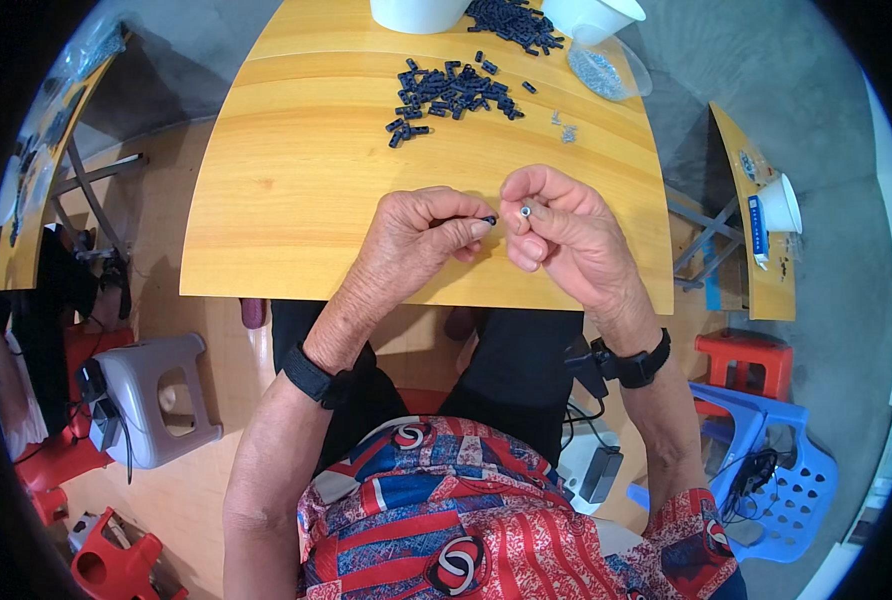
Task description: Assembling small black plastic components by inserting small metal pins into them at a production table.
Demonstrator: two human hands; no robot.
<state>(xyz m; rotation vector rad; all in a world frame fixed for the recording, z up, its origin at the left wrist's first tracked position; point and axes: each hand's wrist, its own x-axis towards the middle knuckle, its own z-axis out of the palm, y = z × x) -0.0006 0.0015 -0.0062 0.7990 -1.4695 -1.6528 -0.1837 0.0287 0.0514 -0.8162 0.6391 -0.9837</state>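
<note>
left fingers pinch black piece; right fingers pinch silver piece, just beside.

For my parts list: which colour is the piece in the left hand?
The small piece in the left hand looks black, shown in the head view.
</note>
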